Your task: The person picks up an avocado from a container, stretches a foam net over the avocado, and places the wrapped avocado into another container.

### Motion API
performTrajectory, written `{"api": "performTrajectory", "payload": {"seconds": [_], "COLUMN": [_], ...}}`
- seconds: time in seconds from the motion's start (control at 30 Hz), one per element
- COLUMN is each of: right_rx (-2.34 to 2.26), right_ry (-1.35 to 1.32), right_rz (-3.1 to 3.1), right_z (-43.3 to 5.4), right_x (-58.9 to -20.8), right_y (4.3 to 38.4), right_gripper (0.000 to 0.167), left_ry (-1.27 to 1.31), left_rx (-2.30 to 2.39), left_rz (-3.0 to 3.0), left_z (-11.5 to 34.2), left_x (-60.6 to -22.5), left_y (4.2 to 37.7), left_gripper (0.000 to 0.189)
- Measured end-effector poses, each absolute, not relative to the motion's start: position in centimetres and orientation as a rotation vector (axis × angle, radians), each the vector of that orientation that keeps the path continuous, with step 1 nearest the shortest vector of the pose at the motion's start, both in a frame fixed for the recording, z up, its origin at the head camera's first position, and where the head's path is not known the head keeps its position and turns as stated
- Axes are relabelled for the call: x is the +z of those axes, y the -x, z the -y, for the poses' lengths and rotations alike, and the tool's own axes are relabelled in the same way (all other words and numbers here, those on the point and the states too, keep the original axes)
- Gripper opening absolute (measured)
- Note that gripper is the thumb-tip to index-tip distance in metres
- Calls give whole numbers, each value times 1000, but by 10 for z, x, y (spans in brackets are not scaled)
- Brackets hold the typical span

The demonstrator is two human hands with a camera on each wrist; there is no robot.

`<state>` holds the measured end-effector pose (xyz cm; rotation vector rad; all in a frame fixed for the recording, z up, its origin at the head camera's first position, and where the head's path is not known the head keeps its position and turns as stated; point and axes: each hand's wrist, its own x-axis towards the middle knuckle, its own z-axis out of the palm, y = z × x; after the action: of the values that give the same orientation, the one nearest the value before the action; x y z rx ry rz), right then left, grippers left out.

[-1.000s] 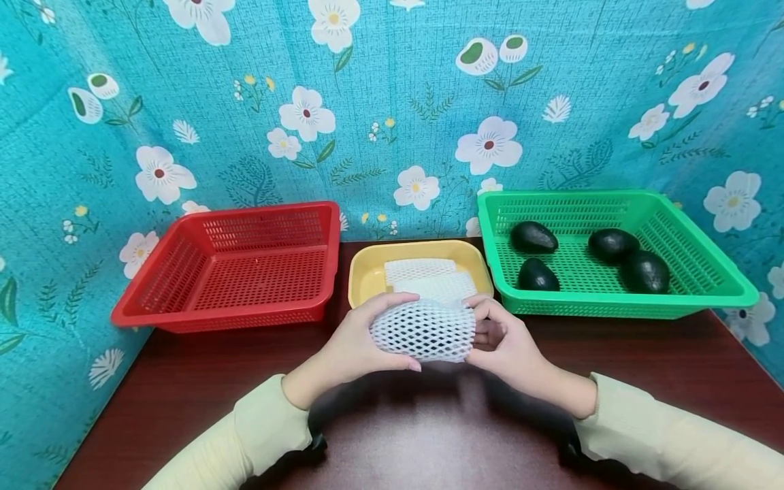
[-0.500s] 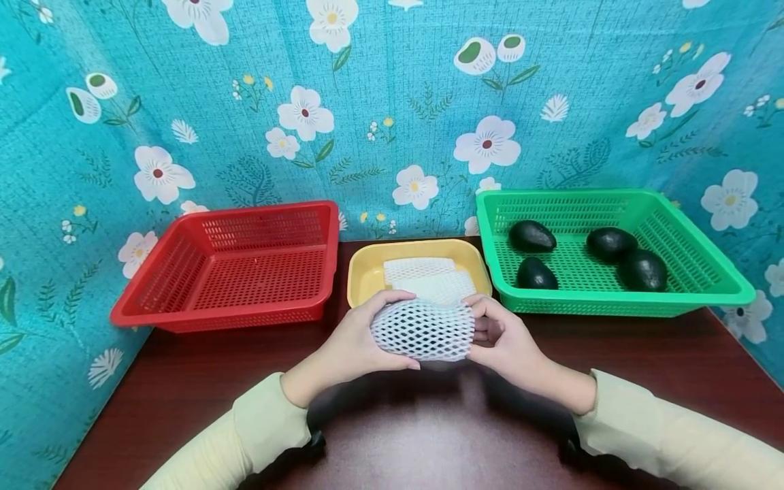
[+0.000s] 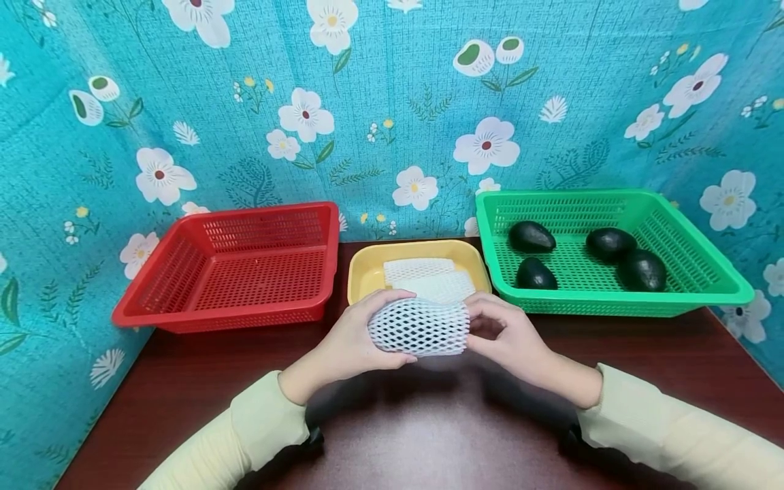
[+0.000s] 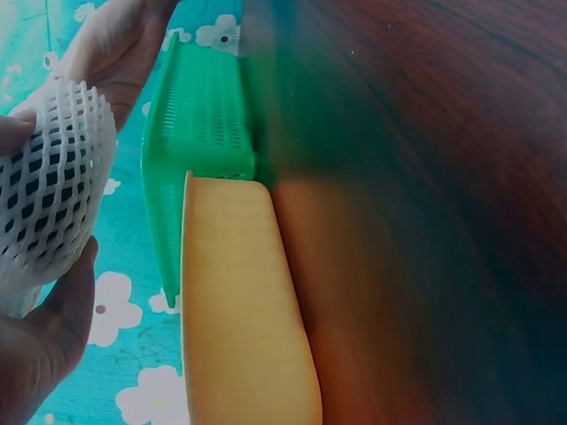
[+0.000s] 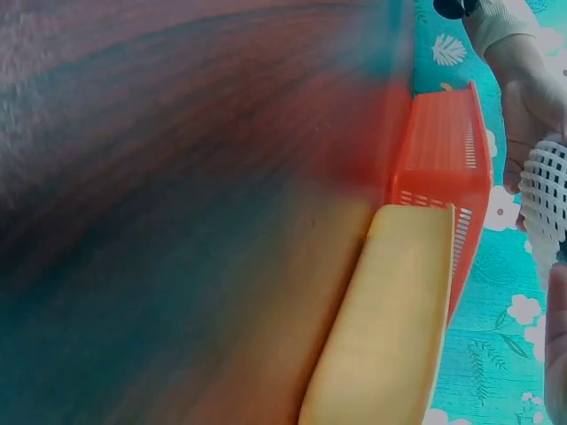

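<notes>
Held up above the table in the head view is a white foam net sleeve [image 3: 422, 330], with something dark showing through its mesh. My left hand [image 3: 358, 344] grips its left end, thumb below and fingers above. At the right end, my right hand [image 3: 513, 340] pinches the sleeve's open edge between thumb and fingers. A small dark patch shows at that end of the sleeve in the right wrist view, most of it hidden. Behind the hands, more white foam net sleeves [image 3: 422, 272] lie flat in a yellow tray [image 3: 366, 278].
On the left stands a red basket [image 3: 214, 316]. A green basket [image 3: 612, 301] on the right contains several dark avocados [image 3: 531, 237]. All the containers rest along the back of a dark red-brown table [image 3: 208, 381], against a blue floral cloth [image 3: 392, 122].
The netted item has shifted very slightly left and up in both hands. My right fingers have drawn closer together at the sleeve's end. Baskets and tray stay in place.
</notes>
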<state>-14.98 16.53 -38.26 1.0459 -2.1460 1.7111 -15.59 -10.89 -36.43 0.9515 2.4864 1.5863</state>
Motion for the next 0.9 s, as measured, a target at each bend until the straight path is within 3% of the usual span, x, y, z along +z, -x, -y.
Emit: {"api": "performTrajectory", "payload": {"seconds": [0.5, 0.73, 0.83, 0.9], "right_rx": [1444, 1348, 1291, 1283], "right_ry": [-1179, -1176, -1165, -1145], "right_rz": [2100, 2096, 2079, 2085], "right_z": [-177, -192, -201, -206], "right_x": [-363, -349, -345, -342], "right_y": [161, 169, 175, 180], "right_gripper": [46, 14, 18, 33], "left_ry": [-902, -953, -979, -982], "left_rx": [1573, 1590, 1579, 1573], "left_rz": [-2536, -2500, -2522, -2550], "left_z": [124, 129, 132, 135], "left_x": [-346, -340, -337, -334], "left_y": [159, 157, 157, 156], "left_gripper": [84, 82, 82, 82]}}
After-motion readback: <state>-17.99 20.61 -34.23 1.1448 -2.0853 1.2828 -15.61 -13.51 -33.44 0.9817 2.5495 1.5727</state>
